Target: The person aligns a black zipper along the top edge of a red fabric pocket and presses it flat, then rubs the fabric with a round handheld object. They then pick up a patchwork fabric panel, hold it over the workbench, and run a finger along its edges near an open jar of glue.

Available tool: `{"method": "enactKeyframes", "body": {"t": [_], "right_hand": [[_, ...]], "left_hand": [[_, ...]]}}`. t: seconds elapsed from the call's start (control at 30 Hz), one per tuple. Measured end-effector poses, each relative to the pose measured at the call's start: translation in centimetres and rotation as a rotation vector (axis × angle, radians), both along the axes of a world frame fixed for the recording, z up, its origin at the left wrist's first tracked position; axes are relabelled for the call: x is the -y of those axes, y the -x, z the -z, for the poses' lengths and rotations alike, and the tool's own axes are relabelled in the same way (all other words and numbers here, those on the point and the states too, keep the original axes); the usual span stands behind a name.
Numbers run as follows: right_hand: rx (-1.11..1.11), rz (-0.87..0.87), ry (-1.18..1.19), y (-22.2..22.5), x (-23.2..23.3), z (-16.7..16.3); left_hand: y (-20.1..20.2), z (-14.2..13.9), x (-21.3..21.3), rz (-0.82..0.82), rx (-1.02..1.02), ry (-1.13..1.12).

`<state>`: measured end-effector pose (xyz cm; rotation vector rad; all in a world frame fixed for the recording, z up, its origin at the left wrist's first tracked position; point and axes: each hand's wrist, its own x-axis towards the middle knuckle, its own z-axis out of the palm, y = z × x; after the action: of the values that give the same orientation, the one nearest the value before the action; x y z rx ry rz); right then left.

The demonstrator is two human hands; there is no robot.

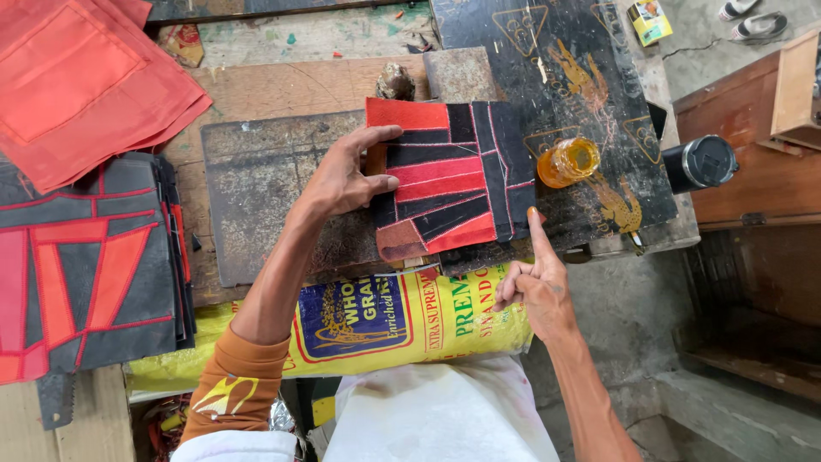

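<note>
A red-and-black patchwork panel (453, 184) lies on a dark worn board (256, 188). My left hand (346, 175) grips the panel's left edge, thumb on top and fingers spread over it. My right hand (537, 278) has its index finger stretched out, its tip touching the panel's lower right corner; the other fingers are curled and hold nothing. A small amber glass jar (569, 161) stands just right of the panel.
A stack of similar red-and-black panels (85, 257) lies at the left, with folded red cloth (77, 77) above it. A yellow printed sack (376, 321) covers the bench's front edge. A black lidded cup (701, 162) and a wooden box (770, 145) are on the right.
</note>
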<state>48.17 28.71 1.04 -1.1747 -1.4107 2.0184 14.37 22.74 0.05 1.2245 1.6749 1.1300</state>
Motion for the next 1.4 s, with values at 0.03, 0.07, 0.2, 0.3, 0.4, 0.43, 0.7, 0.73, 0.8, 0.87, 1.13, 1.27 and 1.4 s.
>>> {"method": "enactKeyframes", "body": {"t": [0.03,0.07,0.2,0.3,0.4,0.43,0.7,0.73,0.8,0.87,1.13,1.27,1.4], "right_hand": [[0.010,0.003,0.004,0.1,0.1,-0.1],[0.022,0.006,0.009,0.3,0.2,-0.3],[0.113,-0.106,-0.095,1.2,1.5,-0.6],[0.232,-0.202,-0.200,2.0,2.7,-0.7],[0.259,-0.197,-0.259,2.4,3.1,-0.9],[0.256,-0.198,-0.275,2.5,3.2,-1.0],[0.448,-0.355,-0.696,4.7,6.0,-1.2],[0.460,-0.378,-0.755,5.0,6.4,-1.2],[0.489,-0.428,-0.836,6.0,7.2,-1.0],[0.524,-0.481,-0.879,6.9,7.8,-0.9],[0.555,-0.610,-1.049,8.6,9.0,-0.8],[0.182,-0.608,-0.455,6.7,7.3,-1.0],[0.228,-0.193,-0.387,2.5,4.5,-1.6]], "left_hand": [[0.0,0.0,0.0,0.002,-0.022,-0.008],[0.0,0.0,0.0,0.006,-0.042,-0.015],[0.0,0.0,0.0,0.006,-0.054,-0.042],[-0.1,0.0,0.0,0.010,-0.049,-0.045],[-0.1,0.2,-0.1,0.002,-0.037,-0.038],[-0.1,0.3,-0.1,-0.004,-0.027,-0.022],[-0.2,1.0,-0.4,0.002,0.003,-0.086],[-0.2,1.0,-0.4,0.000,0.008,-0.087],[-0.2,1.0,-0.4,0.002,-0.007,-0.080],[-0.2,1.0,-0.4,0.013,-0.045,-0.066],[-0.2,0.8,-0.3,0.021,-0.030,-0.100],[-0.1,0.8,-0.4,0.013,-0.022,-0.084],[-0.3,0.8,-0.3,0.011,-0.011,-0.070]]}}
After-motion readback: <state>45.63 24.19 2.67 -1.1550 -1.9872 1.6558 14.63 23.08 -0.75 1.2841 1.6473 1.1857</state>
